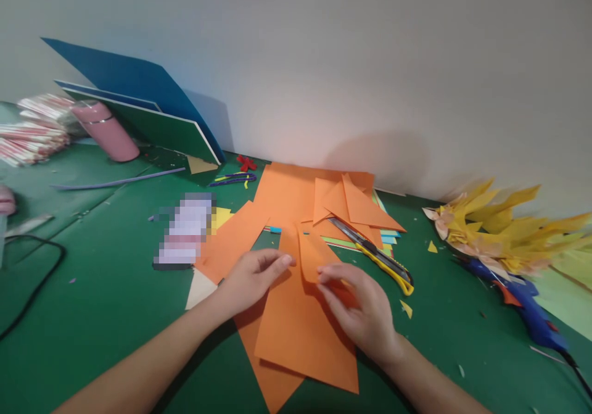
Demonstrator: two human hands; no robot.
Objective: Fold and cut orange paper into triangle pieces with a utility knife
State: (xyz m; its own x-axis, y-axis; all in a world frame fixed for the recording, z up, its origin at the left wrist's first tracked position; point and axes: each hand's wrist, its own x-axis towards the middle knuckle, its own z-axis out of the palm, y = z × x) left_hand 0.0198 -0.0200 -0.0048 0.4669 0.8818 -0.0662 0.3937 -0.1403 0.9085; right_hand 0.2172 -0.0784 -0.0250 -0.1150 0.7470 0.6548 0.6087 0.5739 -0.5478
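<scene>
Several orange paper sheets [296,327] lie overlapping on the green table [102,290] in front of me. My left hand [252,278] rests on an orange sheet with its fingers laid flat and together, pressing the paper down. My right hand [363,309] pinches the lower edge of a small folded orange piece [314,253] between thumb and fingers. The two hands are a short gap apart. A yellow utility knife [379,256] lies just beyond my right hand.
More orange and coloured sheets [351,207] are stacked near the wall. Yellow paper flowers [504,232] and a blue glue gun [531,312] sit at right. Blue and green boards [152,118], a pink bottle [108,130], a black cable [41,278] and a blurred object [185,232] are at left.
</scene>
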